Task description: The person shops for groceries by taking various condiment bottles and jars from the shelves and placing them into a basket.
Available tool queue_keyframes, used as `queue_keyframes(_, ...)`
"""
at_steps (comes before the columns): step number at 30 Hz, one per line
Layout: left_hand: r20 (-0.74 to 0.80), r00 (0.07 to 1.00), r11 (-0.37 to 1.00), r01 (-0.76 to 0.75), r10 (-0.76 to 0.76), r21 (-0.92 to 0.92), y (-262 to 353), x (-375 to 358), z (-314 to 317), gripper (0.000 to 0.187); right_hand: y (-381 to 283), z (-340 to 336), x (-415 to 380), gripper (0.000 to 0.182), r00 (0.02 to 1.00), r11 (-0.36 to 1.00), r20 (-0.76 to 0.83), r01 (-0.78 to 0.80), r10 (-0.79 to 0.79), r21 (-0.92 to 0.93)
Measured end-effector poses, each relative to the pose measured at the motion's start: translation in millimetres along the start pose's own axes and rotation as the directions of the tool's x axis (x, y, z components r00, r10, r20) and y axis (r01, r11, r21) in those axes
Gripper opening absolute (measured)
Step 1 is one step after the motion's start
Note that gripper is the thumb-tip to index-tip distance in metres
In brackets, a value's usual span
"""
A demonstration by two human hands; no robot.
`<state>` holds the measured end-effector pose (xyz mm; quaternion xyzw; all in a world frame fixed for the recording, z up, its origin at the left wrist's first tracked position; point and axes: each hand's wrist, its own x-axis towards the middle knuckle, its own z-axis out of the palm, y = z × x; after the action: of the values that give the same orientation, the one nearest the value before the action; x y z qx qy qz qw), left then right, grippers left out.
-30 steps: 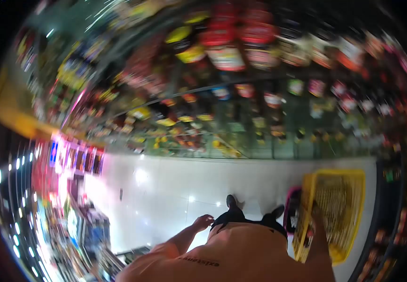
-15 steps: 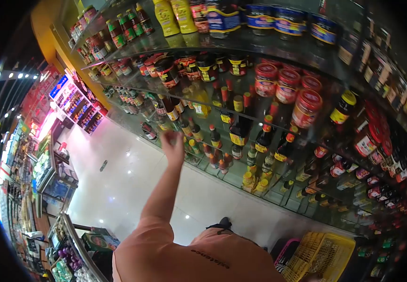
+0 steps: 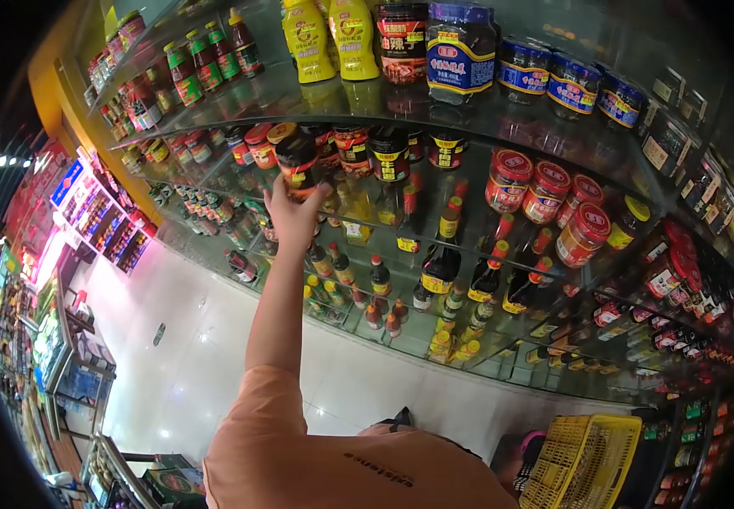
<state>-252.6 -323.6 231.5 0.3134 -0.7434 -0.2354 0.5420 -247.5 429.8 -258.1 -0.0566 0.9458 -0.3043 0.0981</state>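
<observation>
My left hand (image 3: 292,206) reaches up to the second glass shelf, its fingers and thumb around the lower part of a dark jar (image 3: 296,157) with a brown-gold lid and a red and yellow label. The jar leans slightly at the shelf's front edge. Beside it on the left is a red-lidded jar (image 3: 260,146); to its right are a black and red jar (image 3: 353,151) and a black jar with a yellow label (image 3: 390,156). My right hand is out of view.
Yellow squeeze bottles (image 3: 308,42) and a large blue-labelled jar (image 3: 460,55) stand on the shelf above. Dark sauce bottles (image 3: 441,267) fill lower shelves. Red-lidded jars (image 3: 583,235) stand to the right. A yellow basket (image 3: 571,475) is at the lower right, by my body.
My left hand has risen from beside the lower shelves to the second shelf and closed around the dark jar. The view has shifted, so the upper shelves appear nearer and sharper.
</observation>
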Motion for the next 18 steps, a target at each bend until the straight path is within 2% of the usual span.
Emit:
queue_keyframes(1,-0.081,0.997,0.988,-0.027,0.015,-0.152,-4.5,-7.9,0.2,0.072,-24.6,0.7,-0.6,0.016,0.998,0.995,0.065,0.016,-0.022,0.094)
queue_keyframes(2,-0.097,0.994,0.908,-0.002,-0.043,-0.420,17.3,-23.1,-7.1,0.071,-17.0,22.4,3.7,0.016,0.982,0.942,0.079,0.142,-0.174,0.304)
queue_keyframes(3,-0.073,0.997,0.906,-0.009,-0.025,-0.424,13.6,-34.9,-16.0,0.071,-140.3,-42.6,-12.6,0.013,0.982,0.930,0.164,0.030,-0.096,0.367)
queue_keyframes(4,-0.015,0.998,0.863,0.040,-0.055,-0.503,9.9,-50.5,-21.4,0.068,-153.9,-41.5,-8.4,0.012,0.975,0.909,0.175,0.052,-0.135,0.414)
queue_keyframes(5,0.029,0.993,0.829,0.110,-0.112,-0.549,35.6,-69.4,-30.3,0.061,-163.4,-39.7,-7.3,0.012,0.968,0.885,0.182,0.072,-0.173,0.459)
queue_keyframes(7,-0.008,0.990,0.896,-0.129,0.139,-0.424,42.1,-101.8,-31.4,0.056,-201.6,-48.7,0.7,0.013,0.967,0.836,0.187,0.045,-0.174,0.547)
queue_keyframes(9,0.094,0.928,0.839,-0.280,0.362,-0.467,31.0,-141.0,-28.3,0.068,-243.8,-65.2,13.0,0.013,0.965,0.781,0.194,0.018,-0.177,0.624)
queue_keyframes(10,0.195,0.892,0.859,-0.301,0.407,-0.415,40.9,-159.5,-27.5,0.073,-264.7,-74.7,19.3,0.015,0.956,0.713,0.185,0.034,-0.227,0.700)
queue_keyframes(11,0.282,0.860,0.851,-0.276,0.426,-0.446,50.6,-179.3,-21.9,0.075,-283.5,-85.6,25.6,0.017,0.946,0.639,0.169,0.050,-0.277,0.768)
queue_keyframes(13,0.448,0.833,0.859,-0.060,0.324,-0.509,55.8,-230.9,-5.2,0.076,-312.7,-112.2,32.9,0.034,0.885,0.530,0.139,0.135,-0.445,0.837)
queue_keyframes(14,0.531,0.792,0.860,0.015,0.301,-0.511,61.5,-253.4,1.4,0.075,-328.7,-127.4,36.4,0.034,0.891,0.530,0.137,0.129,-0.433,0.838)
queue_keyframes(15,0.544,0.759,0.844,-0.013,0.358,-0.537,71.1,-268.6,8.0,0.074,-344.8,-143.4,39.3,0.044,0.864,0.461,0.138,0.118,-0.484,0.880)
queue_keyframes(16,0.625,0.702,0.839,0.073,0.340,-0.539,75.6,-289.0,13.5,0.074,-356.2,-156.6,42.3,0.053,0.835,0.388,0.133,0.102,-0.534,0.916)
queue_keyframes(17,0.681,0.649,0.863,0.073,0.339,-0.499,91.1,-301.4,14.3,0.075,-362.3,-167.1,45.4,0.053,0.845,0.385,0.128,0.098,-0.519,0.918)
queue_keyframes(18,0.720,0.609,0.872,0.092,0.332,-0.481,104.7,-313.6,18.8,0.074,-365.2,-177.3,48.7,0.062,0.818,0.304,0.136,0.050,-0.560,0.951)
